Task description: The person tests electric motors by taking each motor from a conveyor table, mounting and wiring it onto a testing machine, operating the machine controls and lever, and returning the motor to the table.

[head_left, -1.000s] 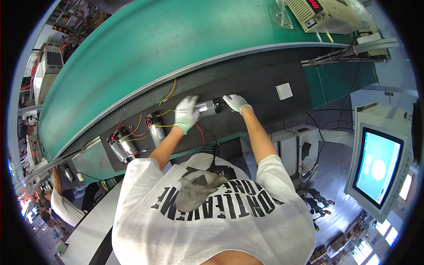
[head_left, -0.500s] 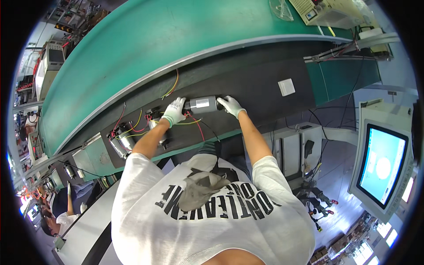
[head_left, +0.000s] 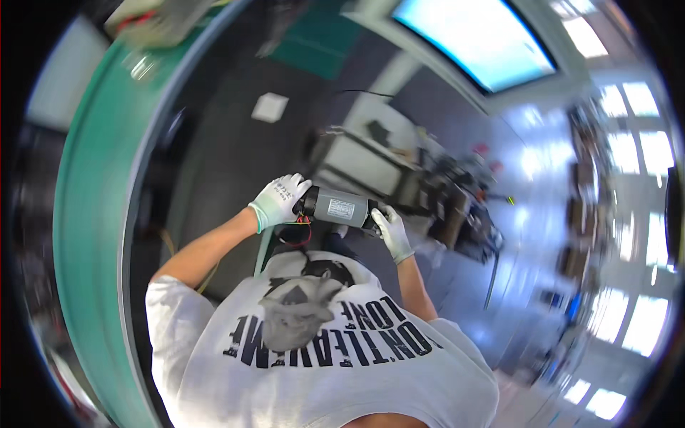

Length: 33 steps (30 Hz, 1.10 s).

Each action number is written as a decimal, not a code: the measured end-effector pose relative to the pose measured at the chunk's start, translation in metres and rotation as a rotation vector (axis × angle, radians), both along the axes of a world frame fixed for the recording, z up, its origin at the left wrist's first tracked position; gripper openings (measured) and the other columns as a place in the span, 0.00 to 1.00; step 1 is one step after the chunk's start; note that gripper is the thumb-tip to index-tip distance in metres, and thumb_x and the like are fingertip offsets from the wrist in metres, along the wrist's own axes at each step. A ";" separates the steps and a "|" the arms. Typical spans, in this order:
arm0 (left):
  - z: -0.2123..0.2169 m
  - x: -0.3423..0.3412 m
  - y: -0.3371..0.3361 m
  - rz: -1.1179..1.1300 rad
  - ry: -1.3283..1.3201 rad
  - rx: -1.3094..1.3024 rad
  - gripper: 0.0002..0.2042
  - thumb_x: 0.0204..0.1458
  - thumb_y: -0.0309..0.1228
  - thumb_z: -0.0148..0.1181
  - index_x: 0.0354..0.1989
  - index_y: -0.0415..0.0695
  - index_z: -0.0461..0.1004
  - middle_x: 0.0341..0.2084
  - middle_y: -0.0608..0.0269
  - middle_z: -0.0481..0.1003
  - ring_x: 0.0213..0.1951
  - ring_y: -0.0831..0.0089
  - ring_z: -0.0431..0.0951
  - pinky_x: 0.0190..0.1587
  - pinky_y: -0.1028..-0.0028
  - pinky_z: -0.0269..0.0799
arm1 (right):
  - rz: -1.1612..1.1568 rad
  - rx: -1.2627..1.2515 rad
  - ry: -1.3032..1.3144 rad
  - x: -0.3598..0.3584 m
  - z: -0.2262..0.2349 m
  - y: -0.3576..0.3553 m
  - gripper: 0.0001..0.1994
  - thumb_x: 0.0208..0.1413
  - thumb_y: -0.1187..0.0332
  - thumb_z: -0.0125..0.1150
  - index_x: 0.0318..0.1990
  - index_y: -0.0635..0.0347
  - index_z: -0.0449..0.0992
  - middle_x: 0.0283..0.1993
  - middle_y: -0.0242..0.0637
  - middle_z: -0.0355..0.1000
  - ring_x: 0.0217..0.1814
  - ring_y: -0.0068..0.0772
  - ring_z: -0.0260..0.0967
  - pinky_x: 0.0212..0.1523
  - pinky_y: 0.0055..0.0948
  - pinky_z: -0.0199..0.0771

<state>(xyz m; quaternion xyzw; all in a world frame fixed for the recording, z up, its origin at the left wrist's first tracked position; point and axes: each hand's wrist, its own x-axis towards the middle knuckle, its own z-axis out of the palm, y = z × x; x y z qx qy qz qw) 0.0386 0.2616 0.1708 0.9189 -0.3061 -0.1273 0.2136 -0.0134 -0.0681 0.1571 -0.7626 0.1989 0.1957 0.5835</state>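
Both gloved hands hold a grey cylinder (head_left: 341, 208), looks like a small motor, level in front of the chest and clear of the worktop

Left hand (head_left: 280, 201): fingers curled around the cylinder's dark left end cap, grip closed on it. Red wires (head_left: 298, 232) hang in a loop from that end, just below the hand

Right hand (head_left: 390, 230): wrapped around the right end from below, fingers closed on it. Thumb side is blurred, can't tell the exact finger placement

Cylinder lies roughly horizontal, slightly lower at the right. Pale label on its side faces the camera

Green worktop (head_left: 85, 235) curves down the left side, well apart from the cylinder. Dark panel beside it carries a small white square plate (head_left: 270, 107)

Behind the cylinder, a grey cabinet (head_left: 357, 160) and cluttered gear, motion-blurred. Lit screen (head_left: 474, 39) at top. White T-shirt (head_left: 314, 357) with dark print fills the lower centre
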 end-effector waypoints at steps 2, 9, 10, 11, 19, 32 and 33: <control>0.024 0.035 -0.054 -0.134 -0.020 0.004 0.36 0.39 0.40 0.71 0.59 0.41 0.65 0.47 0.48 0.69 0.48 0.53 0.74 0.52 0.59 0.72 | -0.038 -0.132 -0.102 -0.002 0.036 -0.042 0.14 0.61 0.58 0.61 0.38 0.62 0.75 0.25 0.23 0.66 0.23 0.12 0.58 0.22 0.20 0.58; 0.027 0.113 -0.254 -0.352 -0.134 -0.008 0.38 0.39 0.38 0.72 0.61 0.42 0.62 0.53 0.46 0.68 0.54 0.52 0.72 0.54 0.60 0.70 | -0.359 -0.085 -0.210 0.006 0.052 -0.207 0.16 0.59 0.54 0.62 0.38 0.60 0.75 0.24 0.24 0.66 0.20 0.13 0.59 0.20 0.18 0.57; 0.020 0.117 -0.278 -0.340 -0.128 0.047 0.38 0.39 0.37 0.72 0.61 0.42 0.62 0.52 0.47 0.67 0.53 0.52 0.72 0.54 0.60 0.70 | -0.330 -0.084 -0.187 0.010 0.043 -0.229 0.17 0.59 0.53 0.61 0.39 0.59 0.75 0.24 0.23 0.66 0.20 0.12 0.59 0.20 0.17 0.57; 0.016 0.116 -0.294 -0.322 -0.124 0.038 0.38 0.38 0.37 0.72 0.60 0.42 0.62 0.52 0.48 0.67 0.53 0.52 0.71 0.55 0.60 0.70 | -0.331 -0.046 -0.184 0.013 0.030 -0.245 0.17 0.59 0.52 0.61 0.41 0.59 0.75 0.24 0.23 0.66 0.20 0.12 0.59 0.21 0.18 0.58; -0.002 0.107 -0.300 -0.158 -0.164 -0.081 0.36 0.37 0.37 0.72 0.58 0.44 0.65 0.50 0.54 0.69 0.51 0.57 0.73 0.53 0.62 0.70 | 0.008 -0.796 -0.647 0.046 0.068 -0.289 0.19 0.61 0.59 0.55 0.55 0.60 0.70 0.42 0.49 0.72 0.35 0.51 0.72 0.40 0.41 0.72; -0.007 0.008 -0.257 0.571 -0.083 -0.423 0.06 0.48 0.27 0.63 0.34 0.40 0.76 0.30 0.53 0.77 0.32 0.57 0.78 0.38 0.63 0.73 | 0.482 -0.511 -0.019 0.275 0.075 -0.257 0.33 0.66 0.44 0.31 0.50 0.66 0.76 0.47 0.54 0.75 0.51 0.49 0.73 0.56 0.41 0.68; -0.015 -0.017 -0.260 0.478 -0.127 -0.397 0.08 0.49 0.30 0.63 0.36 0.40 0.76 0.32 0.53 0.77 0.30 0.57 0.78 0.37 0.62 0.73 | 0.469 -0.373 -0.127 0.252 0.118 -0.234 0.33 0.66 0.44 0.31 0.49 0.64 0.77 0.44 0.53 0.75 0.48 0.46 0.72 0.55 0.40 0.68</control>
